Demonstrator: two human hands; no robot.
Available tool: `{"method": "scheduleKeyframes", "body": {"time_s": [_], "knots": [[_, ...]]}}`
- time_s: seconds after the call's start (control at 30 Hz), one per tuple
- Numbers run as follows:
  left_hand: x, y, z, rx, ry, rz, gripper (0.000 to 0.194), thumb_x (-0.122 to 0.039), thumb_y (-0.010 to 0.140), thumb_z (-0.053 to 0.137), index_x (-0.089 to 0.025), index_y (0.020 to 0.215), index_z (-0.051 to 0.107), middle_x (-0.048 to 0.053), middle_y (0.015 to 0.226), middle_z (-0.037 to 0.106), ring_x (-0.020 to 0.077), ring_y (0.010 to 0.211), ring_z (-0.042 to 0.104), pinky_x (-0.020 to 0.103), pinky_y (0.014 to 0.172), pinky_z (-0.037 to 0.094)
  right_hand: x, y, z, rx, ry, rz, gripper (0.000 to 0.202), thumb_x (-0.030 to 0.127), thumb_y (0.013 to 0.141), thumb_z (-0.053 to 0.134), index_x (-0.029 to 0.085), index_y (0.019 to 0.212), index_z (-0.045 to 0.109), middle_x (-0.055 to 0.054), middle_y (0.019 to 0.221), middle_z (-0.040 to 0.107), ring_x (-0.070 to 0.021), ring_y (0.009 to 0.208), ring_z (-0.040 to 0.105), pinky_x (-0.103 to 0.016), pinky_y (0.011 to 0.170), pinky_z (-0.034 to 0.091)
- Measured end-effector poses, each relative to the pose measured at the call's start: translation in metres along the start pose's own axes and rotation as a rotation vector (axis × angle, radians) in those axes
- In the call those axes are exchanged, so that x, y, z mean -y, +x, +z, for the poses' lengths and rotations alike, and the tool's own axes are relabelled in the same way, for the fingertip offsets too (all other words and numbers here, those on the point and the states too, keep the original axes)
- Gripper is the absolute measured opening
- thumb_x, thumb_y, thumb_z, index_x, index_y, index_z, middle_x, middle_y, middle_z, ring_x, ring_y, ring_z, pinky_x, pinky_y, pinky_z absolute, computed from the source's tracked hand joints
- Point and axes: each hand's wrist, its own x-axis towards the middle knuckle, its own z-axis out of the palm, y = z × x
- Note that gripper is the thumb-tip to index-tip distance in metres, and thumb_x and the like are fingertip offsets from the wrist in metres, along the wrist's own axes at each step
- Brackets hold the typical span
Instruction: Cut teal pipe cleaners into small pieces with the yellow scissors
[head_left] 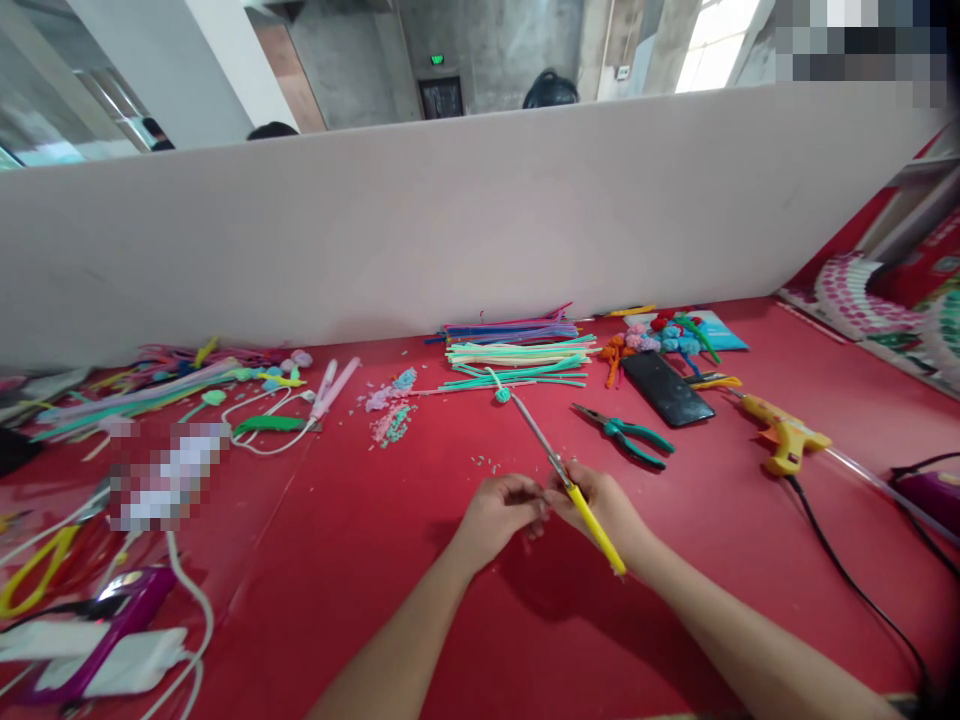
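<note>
My right hand (600, 505) is closed around a pair of yellow-handled scissors (596, 530), seen nearly edge-on, their long metal blades pointing forward and left. My left hand (502, 515) is beside it, fingers curled in a pinch and fingertips close to the right hand's. Whatever sits between those fingertips is hidden or too small to make out. Just beyond the scissor tips lies a small green fuzzy ball (502, 396) with a pale stem. Bundles of pipe cleaners (517, 355) in green, cream and purple lie behind it. Tiny clippings (486, 464) are scattered ahead of my hands.
Right of my hands lie green-handled pliers (637, 440), a black phone (667, 388), coloured fuzzy balls (660, 335) and a corded yellow glue gun (787, 430). Left are fuzzy trimmings (390, 425), a pink hair straightener (334, 390), cables and more pipe cleaners (142, 400). A white partition (420, 230) borders the red table.
</note>
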Motion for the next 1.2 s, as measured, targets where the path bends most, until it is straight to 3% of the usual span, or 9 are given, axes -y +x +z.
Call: {"method": "scheduleKeyframes", "body": {"time_s": [0.1, 0.2, 0.3, 0.43, 0.9, 1.2], "knots": [[-0.002, 0.001, -0.002, -0.083, -0.052, 0.029, 0.011, -0.023, 0.062, 0.061, -0.013, 0.065, 0.058, 0.0, 0.051, 0.056, 0.0101, 0.044, 0.051, 0.022, 0.047, 0.041, 0.001, 0.0, -0.005, -0.061, -0.234, 0.013, 0.024, 0.042, 0.069, 0.046, 0.018, 0.069, 0.048, 0.003, 0.055, 0.049, -0.0098, 0.049, 0.043, -0.019, 0.045, 0.026], [-0.006, 0.003, -0.008, -0.258, -0.15, 0.08, 0.013, -0.024, 0.062, 0.061, -0.013, 0.067, 0.055, 0.0, 0.052, 0.056, 0.01, 0.045, 0.052, 0.022, 0.048, 0.041, 0.002, -0.001, -0.009, -0.114, -0.475, 0.044, 0.03, 0.048, 0.068, 0.046, 0.019, 0.073, 0.049, 0.001, 0.056, 0.052, -0.0112, 0.048, 0.047, -0.021, 0.045, 0.023], [-0.009, 0.005, -0.015, -0.387, -0.268, 0.129, 0.015, -0.023, 0.062, 0.061, -0.013, 0.07, 0.054, 0.0, 0.057, 0.057, 0.0101, 0.048, 0.053, 0.022, 0.048, 0.041, -0.001, -0.001, -0.007, -0.085, -0.62, 0.036, 0.033, 0.052, 0.07, 0.043, 0.019, 0.076, 0.048, -0.002, 0.063, 0.058, -0.0141, 0.053, 0.053, -0.022, 0.047, 0.023], [-0.011, 0.005, -0.02, -0.452, -0.325, 0.166, 0.014, -0.022, 0.062, 0.061, -0.012, 0.07, 0.055, 0.001, 0.059, 0.057, 0.0096, 0.05, 0.053, 0.021, 0.05, 0.042, -0.006, -0.002, 0.001, -0.056, -0.757, 0.0, 0.036, 0.053, 0.074, 0.036, 0.02, 0.076, 0.047, -0.004, 0.065, 0.06, -0.0166, 0.058, 0.056, -0.024, 0.047, 0.024], [-0.009, 0.005, -0.023, -0.446, -0.383, 0.232, 0.01, -0.021, 0.064, 0.058, -0.013, 0.071, 0.056, 0.0, 0.061, 0.058, 0.0087, 0.053, 0.054, 0.022, 0.057, 0.043, -0.004, -0.003, 0.007, -0.002, -0.861, -0.01, 0.045, 0.058, 0.076, 0.027, 0.018, 0.078, 0.048, -0.006, 0.065, 0.062, -0.017, 0.056, 0.057, -0.025, 0.046, 0.022], [-0.006, 0.005, -0.025, -0.441, -0.386, 0.236, 0.012, -0.02, 0.066, 0.058, -0.012, 0.074, 0.056, 0.001, 0.062, 0.058, 0.0095, 0.055, 0.055, 0.023, 0.058, 0.044, -0.004, -0.004, 0.005, 0.008, -0.884, -0.03, 0.04, 0.052, 0.079, 0.027, 0.018, 0.078, 0.048, -0.005, 0.065, 0.062, -0.0173, 0.057, 0.057, -0.026, 0.045, 0.019]]}}
